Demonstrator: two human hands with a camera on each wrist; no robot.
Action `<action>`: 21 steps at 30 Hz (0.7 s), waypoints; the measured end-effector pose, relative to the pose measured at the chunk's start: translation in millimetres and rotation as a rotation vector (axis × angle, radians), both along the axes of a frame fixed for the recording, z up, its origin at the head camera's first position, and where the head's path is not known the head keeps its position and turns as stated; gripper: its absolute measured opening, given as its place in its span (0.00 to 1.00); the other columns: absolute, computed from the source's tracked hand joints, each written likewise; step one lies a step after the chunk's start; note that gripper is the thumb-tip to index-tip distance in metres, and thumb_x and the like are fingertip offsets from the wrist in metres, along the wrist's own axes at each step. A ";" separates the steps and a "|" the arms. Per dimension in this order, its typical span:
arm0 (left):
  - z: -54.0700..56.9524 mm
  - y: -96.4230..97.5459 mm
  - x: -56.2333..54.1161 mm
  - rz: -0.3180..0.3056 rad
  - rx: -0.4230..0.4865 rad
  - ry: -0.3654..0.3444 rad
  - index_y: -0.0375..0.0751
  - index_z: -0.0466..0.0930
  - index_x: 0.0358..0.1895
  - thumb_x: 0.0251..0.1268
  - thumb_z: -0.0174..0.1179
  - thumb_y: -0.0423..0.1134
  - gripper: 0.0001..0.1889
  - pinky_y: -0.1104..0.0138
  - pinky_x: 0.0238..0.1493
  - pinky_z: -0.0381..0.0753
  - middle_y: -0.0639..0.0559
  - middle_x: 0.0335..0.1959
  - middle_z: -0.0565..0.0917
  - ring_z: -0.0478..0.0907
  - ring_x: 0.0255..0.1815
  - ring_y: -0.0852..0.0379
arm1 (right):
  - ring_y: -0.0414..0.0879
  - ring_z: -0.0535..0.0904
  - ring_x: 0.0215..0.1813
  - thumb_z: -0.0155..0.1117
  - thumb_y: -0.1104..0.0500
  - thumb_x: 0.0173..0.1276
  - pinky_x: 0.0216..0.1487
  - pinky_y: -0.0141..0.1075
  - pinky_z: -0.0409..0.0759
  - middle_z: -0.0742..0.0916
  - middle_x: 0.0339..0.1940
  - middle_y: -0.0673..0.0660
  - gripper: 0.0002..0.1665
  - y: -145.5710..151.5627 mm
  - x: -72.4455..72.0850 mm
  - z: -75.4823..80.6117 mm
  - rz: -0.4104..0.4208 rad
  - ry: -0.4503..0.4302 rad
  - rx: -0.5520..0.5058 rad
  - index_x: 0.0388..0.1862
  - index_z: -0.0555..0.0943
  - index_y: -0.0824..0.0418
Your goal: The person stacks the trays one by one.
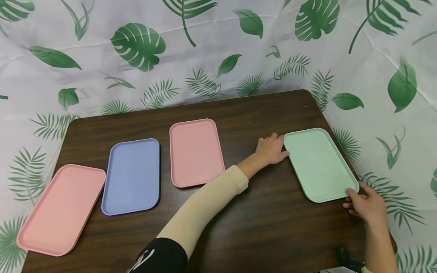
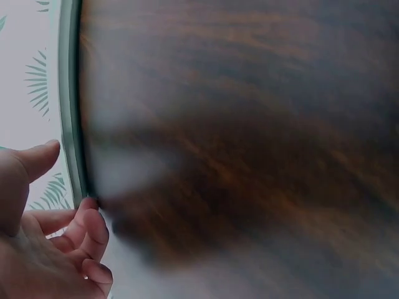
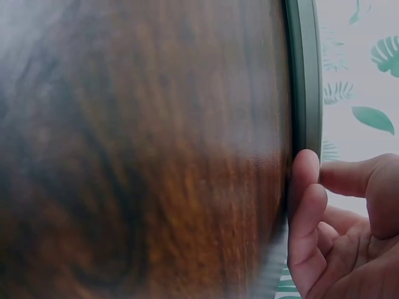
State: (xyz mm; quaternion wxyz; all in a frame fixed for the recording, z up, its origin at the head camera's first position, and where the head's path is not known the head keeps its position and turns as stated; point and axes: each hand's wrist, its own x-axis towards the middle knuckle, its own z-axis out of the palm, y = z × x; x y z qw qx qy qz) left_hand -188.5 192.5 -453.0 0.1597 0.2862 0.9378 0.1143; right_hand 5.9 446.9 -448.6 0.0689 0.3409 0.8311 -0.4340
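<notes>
A light green rectangular tray (image 1: 317,165) with rounded corners is at the right side of the brown wooden table (image 1: 273,231). My left hand (image 1: 271,149) holds its far left corner, thumb over the left rim. In the left wrist view, the curled fingers (image 2: 95,230) meet the corner from below. The near right corner is between the thumb and fingers of my right hand (image 1: 370,204). In the right wrist view the thumb (image 3: 349,179) lies on the rim's upper side, with the index finger opposite.
Left of my arm lie a pink tray (image 1: 196,151), a blue tray (image 1: 131,176) and another pink tray (image 1: 63,208), which is slanted and overhangs the table's left edge. My left forearm crosses the near corner of the middle pink tray. Leaf-patterned cloth (image 1: 211,34) surrounds the table.
</notes>
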 end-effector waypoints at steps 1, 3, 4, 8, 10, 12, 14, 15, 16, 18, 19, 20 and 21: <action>-0.6 1.1 0.4 0.002 -0.001 0.001 0.51 0.59 0.76 0.71 0.48 0.63 0.35 0.62 0.47 0.69 0.54 0.61 0.72 0.77 0.45 0.56 | 0.40 0.82 0.18 0.51 0.53 0.74 0.21 0.37 0.81 0.83 0.18 0.45 0.44 0.0 -0.1 0.3 0.000 0.000 0.000 0.78 0.46 0.72; -2.5 3.3 0.4 0.008 0.001 0.012 0.50 0.58 0.76 0.71 0.48 0.64 0.36 0.62 0.48 0.69 0.53 0.62 0.71 0.77 0.47 0.56 | 0.40 0.82 0.18 0.52 0.53 0.74 0.21 0.36 0.81 0.83 0.18 0.45 0.44 -0.3 -0.2 1.0 0.000 0.000 -0.001 0.77 0.47 0.72; -3.0 4.1 0.3 0.013 0.000 0.018 0.49 0.58 0.76 0.71 0.48 0.64 0.37 0.62 0.48 0.69 0.53 0.63 0.71 0.77 0.48 0.56 | 0.39 0.82 0.18 0.52 0.53 0.74 0.21 0.36 0.80 0.83 0.18 0.45 0.44 -0.4 -0.2 1.6 -0.001 0.001 -0.004 0.77 0.47 0.72; -4.4 6.0 -0.4 0.024 -0.007 0.027 0.49 0.58 0.76 0.70 0.49 0.64 0.37 0.62 0.48 0.69 0.53 0.64 0.71 0.77 0.50 0.56 | 0.39 0.82 0.19 0.52 0.53 0.74 0.21 0.36 0.80 0.82 0.18 0.45 0.44 -0.8 -0.3 3.6 -0.005 0.000 -0.013 0.77 0.47 0.72; -4.2 6.3 -0.9 0.024 -0.010 0.023 0.49 0.59 0.76 0.70 0.49 0.64 0.37 0.63 0.46 0.69 0.54 0.62 0.71 0.77 0.48 0.56 | 0.39 0.82 0.19 0.53 0.54 0.74 0.21 0.36 0.80 0.82 0.18 0.44 0.44 -1.0 -0.7 4.5 -0.011 -0.006 -0.012 0.78 0.47 0.72; -3.4 6.3 -1.3 0.024 -0.010 0.016 0.50 0.61 0.75 0.70 0.49 0.64 0.36 0.63 0.44 0.68 0.55 0.59 0.72 0.77 0.46 0.56 | 0.39 0.82 0.19 0.53 0.54 0.74 0.22 0.36 0.80 0.82 0.18 0.44 0.44 -1.0 -1.2 5.5 -0.011 -0.011 -0.013 0.78 0.47 0.71; -2.8 6.4 -1.8 0.026 -0.005 0.006 0.51 0.62 0.74 0.70 0.50 0.64 0.35 0.64 0.43 0.67 0.55 0.56 0.73 0.76 0.43 0.57 | 0.38 0.82 0.19 0.52 0.54 0.74 0.22 0.36 0.80 0.82 0.18 0.44 0.43 -0.8 -2.0 6.5 -0.009 -0.016 -0.013 0.78 0.46 0.71; -2.2 6.2 -2.0 0.028 -0.002 0.002 0.52 0.62 0.74 0.70 0.50 0.64 0.35 0.64 0.42 0.67 0.56 0.56 0.73 0.76 0.43 0.57 | 0.38 0.82 0.19 0.52 0.54 0.74 0.22 0.36 0.80 0.82 0.18 0.44 0.43 -0.8 -2.3 7.0 -0.008 -0.016 -0.012 0.78 0.46 0.71; -2.0 6.3 -2.1 0.033 0.002 -0.006 0.52 0.62 0.74 0.70 0.50 0.64 0.34 0.64 0.42 0.67 0.56 0.55 0.73 0.76 0.43 0.57 | 0.38 0.82 0.19 0.53 0.54 0.75 0.22 0.35 0.80 0.82 0.18 0.44 0.43 -0.6 -2.6 7.2 -0.007 -0.017 -0.013 0.78 0.46 0.71; -1.1 6.0 -2.2 0.042 0.013 -0.019 0.53 0.63 0.74 0.70 0.51 0.63 0.34 0.64 0.42 0.67 0.56 0.56 0.73 0.76 0.43 0.57 | 0.38 0.82 0.19 0.53 0.55 0.75 0.22 0.35 0.80 0.83 0.18 0.44 0.43 -0.6 -2.8 7.6 -0.009 -0.016 -0.015 0.78 0.47 0.71; -0.6 5.9 -2.2 0.046 0.021 -0.026 0.53 0.63 0.74 0.69 0.52 0.63 0.34 0.64 0.43 0.67 0.57 0.56 0.73 0.76 0.44 0.57 | 0.38 0.82 0.18 0.53 0.55 0.74 0.22 0.35 0.80 0.83 0.18 0.44 0.43 -0.6 -2.7 7.6 -0.012 -0.014 -0.017 0.78 0.47 0.71; -0.2 5.7 -2.2 0.049 0.029 -0.034 0.53 0.64 0.73 0.69 0.52 0.63 0.33 0.64 0.43 0.67 0.57 0.56 0.73 0.76 0.44 0.57 | 0.38 0.82 0.19 0.53 0.55 0.74 0.22 0.35 0.80 0.82 0.18 0.44 0.43 -0.5 -2.6 7.7 -0.012 -0.014 -0.016 0.78 0.47 0.72; 0.3 5.6 -2.1 0.051 0.036 -0.039 0.53 0.64 0.73 0.69 0.53 0.62 0.33 0.65 0.43 0.67 0.57 0.56 0.73 0.76 0.44 0.57 | 0.38 0.82 0.18 0.53 0.55 0.74 0.22 0.35 0.80 0.82 0.18 0.44 0.42 -0.7 -2.4 8.0 -0.012 -0.011 -0.015 0.78 0.48 0.72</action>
